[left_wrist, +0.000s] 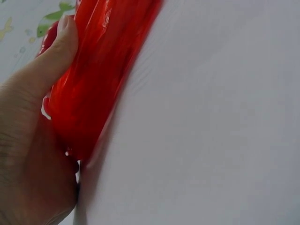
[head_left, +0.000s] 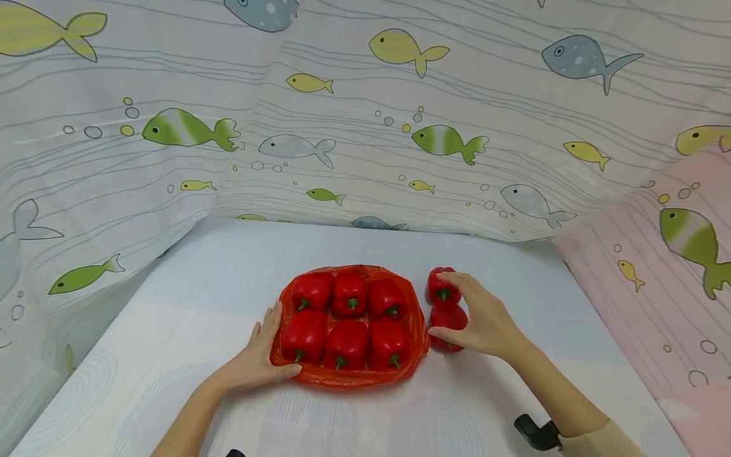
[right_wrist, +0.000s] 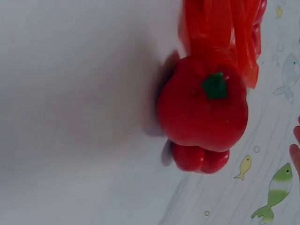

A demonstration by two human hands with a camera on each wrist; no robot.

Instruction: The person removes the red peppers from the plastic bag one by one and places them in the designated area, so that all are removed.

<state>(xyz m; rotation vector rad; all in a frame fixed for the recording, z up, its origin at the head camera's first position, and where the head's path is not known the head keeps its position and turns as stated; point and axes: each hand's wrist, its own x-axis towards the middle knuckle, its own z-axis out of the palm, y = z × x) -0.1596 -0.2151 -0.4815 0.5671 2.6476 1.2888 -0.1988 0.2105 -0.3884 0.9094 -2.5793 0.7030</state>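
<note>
Several red bell peppers (head_left: 346, 343) with green stems sit in two rows in a shallow container covered in orange-red plastic (head_left: 365, 379). My left hand (head_left: 251, 367) rests against its left side, fingers extended and thumb (left_wrist: 61, 47) along the near rim. Right of the container lie two more bell peppers, the far one (head_left: 436, 279) behind the near one (head_left: 448, 315). Over these two hovers my right hand (head_left: 491, 320), thumb and fingers spread apart. In the right wrist view, the near pepper partly hides the other, and fingertips (right_wrist: 296, 147) show at the right edge.
A pale patterned cloth covers the table (head_left: 228, 279). Fish-printed curtains (head_left: 354, 127) hang behind and at both sides. A black strap end (head_left: 537, 433) shows by the right wrist.
</note>
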